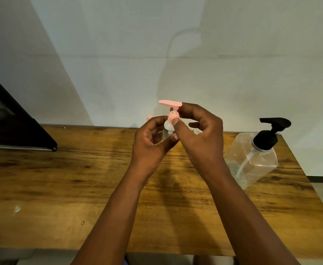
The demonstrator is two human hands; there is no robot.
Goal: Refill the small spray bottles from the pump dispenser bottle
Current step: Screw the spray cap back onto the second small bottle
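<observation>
A small clear bottle [168, 127] with a pink pump top [169, 102] is held upright above the wooden table [61, 184], near its far edge. My left hand [151, 146] wraps around the bottle's body. My right hand [198, 131] pinches the pink collar [172, 116] at the neck between thumb and fingers. The big clear pump dispenser bottle [252, 159] with a black pump head [269, 131] stands on the table to the right, apart from both hands. Another small pink-topped item [149, 118] peeks out behind my left hand, mostly hidden.
A dark slanted panel with a metal edge [23, 131] sits at the left end of the table. A pale wall [156, 44] rises right behind the table's far edge. The table's right edge runs just past the dispenser bottle.
</observation>
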